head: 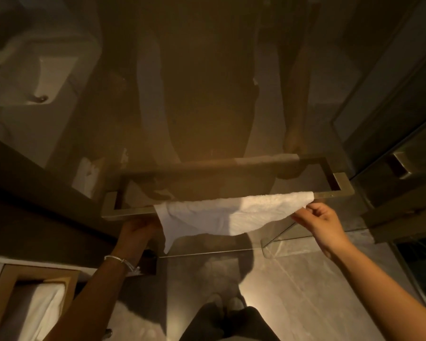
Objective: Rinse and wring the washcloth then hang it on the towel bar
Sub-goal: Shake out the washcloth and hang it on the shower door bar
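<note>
From the head camera, one white terry washcloth [231, 212] hangs draped over the front rail of one squared, brass-toned metal towel bar [335, 194] fixed to a glass panel [305, 232], its lower edge sagging to a point at the left. Two hands reach up to it: the right hand [322, 222] pinches the cloth's right edge between thumb and fingertips just under the bar, while the left hand [138, 230], in shadow below the bar's left end, touches the cloth's left edge, its grip too dark to tell. One silver bracelet [121, 260] circles the left wrist
</note>
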